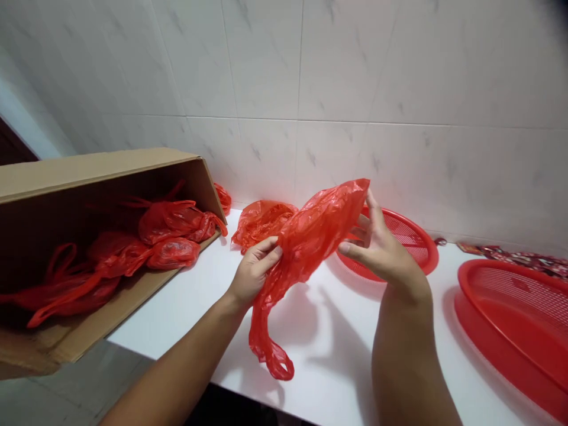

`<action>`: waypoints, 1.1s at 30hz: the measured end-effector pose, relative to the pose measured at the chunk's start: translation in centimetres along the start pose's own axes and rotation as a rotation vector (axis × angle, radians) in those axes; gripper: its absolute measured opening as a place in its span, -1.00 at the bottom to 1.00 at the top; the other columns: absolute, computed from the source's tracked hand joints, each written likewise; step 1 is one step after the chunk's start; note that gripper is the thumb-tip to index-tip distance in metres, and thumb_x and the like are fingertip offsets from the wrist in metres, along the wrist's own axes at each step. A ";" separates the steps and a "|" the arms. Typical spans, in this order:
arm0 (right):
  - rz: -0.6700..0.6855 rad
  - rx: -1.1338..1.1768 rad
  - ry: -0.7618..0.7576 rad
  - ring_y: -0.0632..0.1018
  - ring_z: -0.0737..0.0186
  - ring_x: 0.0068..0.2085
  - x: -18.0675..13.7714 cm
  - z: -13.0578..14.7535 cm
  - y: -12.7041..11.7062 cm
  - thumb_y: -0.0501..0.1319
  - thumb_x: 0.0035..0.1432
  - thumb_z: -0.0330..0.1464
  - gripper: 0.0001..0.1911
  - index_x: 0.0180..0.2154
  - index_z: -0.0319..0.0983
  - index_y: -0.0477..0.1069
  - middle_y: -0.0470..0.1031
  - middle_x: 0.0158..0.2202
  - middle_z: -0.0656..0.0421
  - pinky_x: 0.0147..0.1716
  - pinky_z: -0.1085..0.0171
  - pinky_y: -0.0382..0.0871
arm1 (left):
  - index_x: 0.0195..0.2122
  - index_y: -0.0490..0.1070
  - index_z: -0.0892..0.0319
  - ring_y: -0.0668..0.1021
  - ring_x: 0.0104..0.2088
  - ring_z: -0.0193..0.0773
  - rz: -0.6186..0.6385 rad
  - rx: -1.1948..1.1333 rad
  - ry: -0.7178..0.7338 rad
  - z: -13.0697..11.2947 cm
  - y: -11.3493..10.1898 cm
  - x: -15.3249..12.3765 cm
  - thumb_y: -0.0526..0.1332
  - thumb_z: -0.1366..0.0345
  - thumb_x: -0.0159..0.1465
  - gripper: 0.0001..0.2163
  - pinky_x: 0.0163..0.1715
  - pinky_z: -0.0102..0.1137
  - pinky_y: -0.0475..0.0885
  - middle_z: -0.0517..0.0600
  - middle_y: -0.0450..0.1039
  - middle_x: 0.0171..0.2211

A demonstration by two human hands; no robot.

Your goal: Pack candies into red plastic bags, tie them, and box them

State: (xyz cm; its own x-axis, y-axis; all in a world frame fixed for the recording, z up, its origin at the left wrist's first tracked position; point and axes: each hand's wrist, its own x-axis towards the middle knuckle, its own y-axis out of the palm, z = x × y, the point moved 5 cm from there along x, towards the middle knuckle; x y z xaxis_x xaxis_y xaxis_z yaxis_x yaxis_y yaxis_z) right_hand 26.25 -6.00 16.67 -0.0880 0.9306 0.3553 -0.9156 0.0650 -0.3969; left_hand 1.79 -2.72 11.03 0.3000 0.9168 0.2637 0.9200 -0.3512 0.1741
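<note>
A red plastic bag (322,228) is held up over the white table, its looped handle hanging down toward the front edge. My left hand (256,266) pinches the bag near its gathered middle, thumb on top. At the bag's wider right end is my right hand (384,245), fingers apart and curved around it; the fingertips are partly hidden behind the plastic, and they seem to touch it without closing. Behind the bag, another crumpled red plastic bag (261,219) lies on the table near the wall.
A cardboard box (133,319) on its side at the left holds several red bags (173,254). A red basket (417,236) stands behind my right hand, a larger red basket (501,319) at the right. Patterned cloth (515,254) lies along the tiled wall (337,71).
</note>
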 end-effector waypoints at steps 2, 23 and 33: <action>-0.002 0.094 0.007 0.67 -0.02 0.02 0.5 -0.3 0.1 0.40 0.19 0.00 0.00 0.49 -0.09 0.04 0.55 0.19 -0.04 -0.09 0.08 0.63 | 0.00 0.54 0.17 0.71 -0.13 -0.05 0.046 -0.117 -0.073 1.6 0.8 0.1 0.43 0.06 0.25 -0.61 -0.08 -0.23 0.60 0.11 0.67 -0.07; -0.109 -0.432 0.098 0.71 -0.04 -0.13 -3.4 1.9 -2.2 0.35 0.23 0.07 -0.41 0.18 -0.07 0.53 0.70 -0.10 0.02 -0.21 0.09 0.62 | 0.47 0.15 0.13 0.42 0.33 0.16 -0.113 0.899 -0.011 13.0 -6.8 4.8 0.35 -0.09 0.30 -0.20 0.34 0.06 0.29 0.27 0.34 0.36; 0.516 -0.525 0.289 0.68 0.08 -0.17 -5.9 -6.7 12.2 0.18 0.37 -0.28 -0.67 0.06 -0.19 0.59 0.70 -0.16 0.06 -0.18 0.19 0.49 | -0.19 0.58 0.12 0.58 -0.20 -0.09 0.062 0.876 0.557 9.0 -2.1 1.5 0.16 0.31 0.39 -0.82 -0.06 -0.16 0.50 0.09 0.60 -0.25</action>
State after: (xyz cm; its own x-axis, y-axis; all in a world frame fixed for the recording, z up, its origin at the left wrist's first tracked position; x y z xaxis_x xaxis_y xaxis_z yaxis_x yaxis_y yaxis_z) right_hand 18.21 -8.31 4.04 -0.2794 0.9417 -0.1877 -0.4755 -0.3055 -0.8250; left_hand 2.57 1.17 2.48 0.3992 0.6057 0.6883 0.8347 0.0704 -0.5461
